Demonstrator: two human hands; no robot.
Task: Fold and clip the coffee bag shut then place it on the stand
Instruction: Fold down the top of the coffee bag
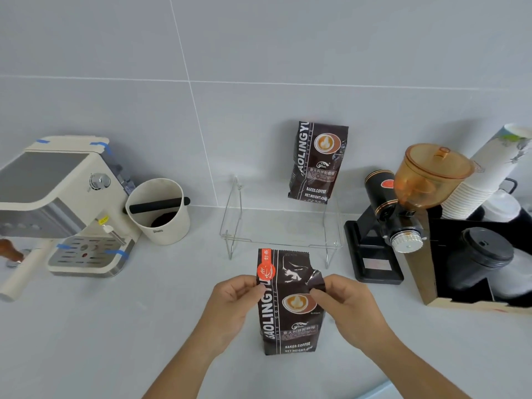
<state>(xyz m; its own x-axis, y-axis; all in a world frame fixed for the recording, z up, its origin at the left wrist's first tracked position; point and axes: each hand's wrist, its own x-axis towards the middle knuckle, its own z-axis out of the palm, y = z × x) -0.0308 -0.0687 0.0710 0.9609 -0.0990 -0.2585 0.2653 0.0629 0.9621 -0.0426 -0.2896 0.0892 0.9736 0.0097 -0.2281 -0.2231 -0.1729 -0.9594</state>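
A dark brown coffee bag point(288, 312) stands upright on the counter in front of me, its top unfolded, with an orange sticker near the upper left. My left hand point(233, 306) pinches the bag's upper left edge. My right hand point(348, 303) pinches the upper right edge, where the foil is creased inward. Behind the bag stands a clear acrylic stand point(282, 226) on wire legs. A second coffee bag point(316, 162) rests on the stand's back right, leaning on the wall. No clip is visible.
A cream espresso machine point(66, 205) and a white knock box point(158, 211) are at the left. A black grinder point(403, 208) with an amber hopper, a stack of paper cups point(486, 174) and a box of black lids point(483, 254) fill the right.
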